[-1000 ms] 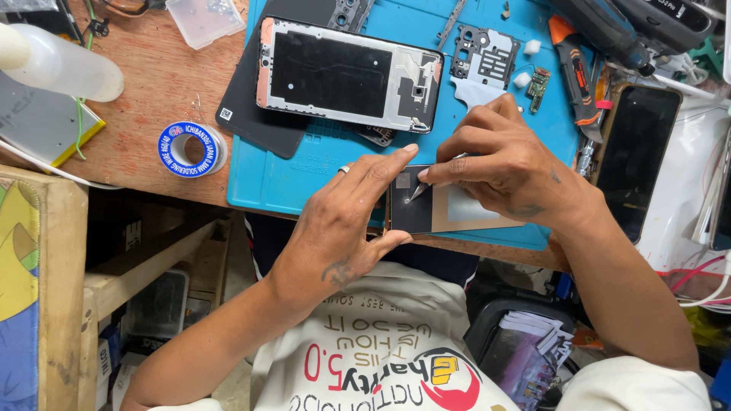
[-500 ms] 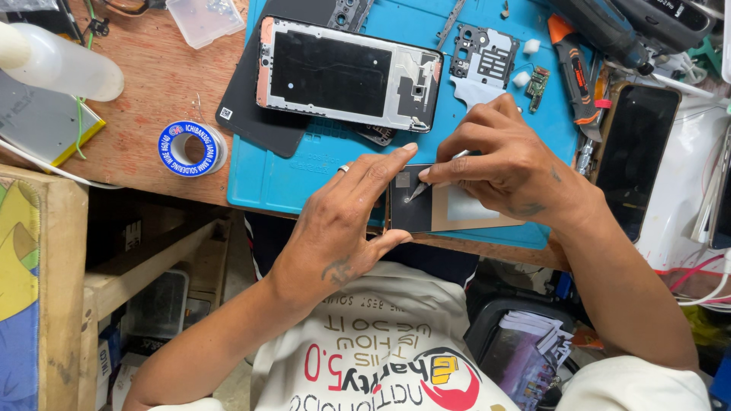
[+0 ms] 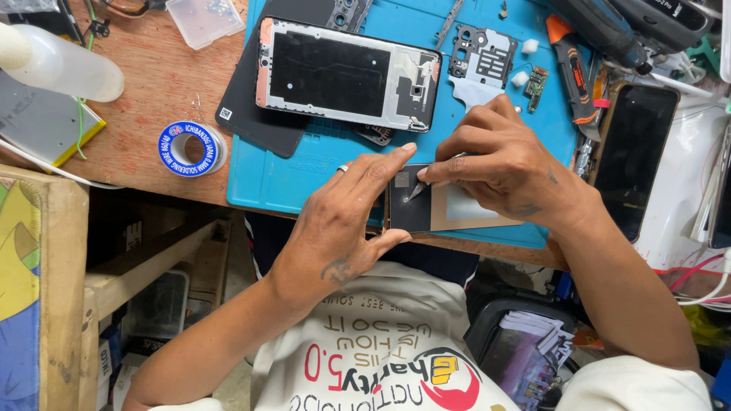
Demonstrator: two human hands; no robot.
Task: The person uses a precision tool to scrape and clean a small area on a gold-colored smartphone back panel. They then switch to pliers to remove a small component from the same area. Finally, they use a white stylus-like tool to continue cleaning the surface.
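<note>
Mid-repair here: left hand is open, bracing the dark phone panel at the near edge of the blue mat, right hand pinching tweezers at a small chip; looks like delicate prying, needs steady pressure

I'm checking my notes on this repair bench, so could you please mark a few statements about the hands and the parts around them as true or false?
1. The right hand holds tweezers with the tip on a small dark panel. True.
2. The left hand is lifting the solder spool. False: it steadies the panel at the mat's near edge; the spool lies apart on the wooden bench.
3. The open phone frame lies on the blue mat. True.
4. The left hand wears no ring. False: a ring shows on one finger.
5. A dark phone lies right of the mat. True.
</note>
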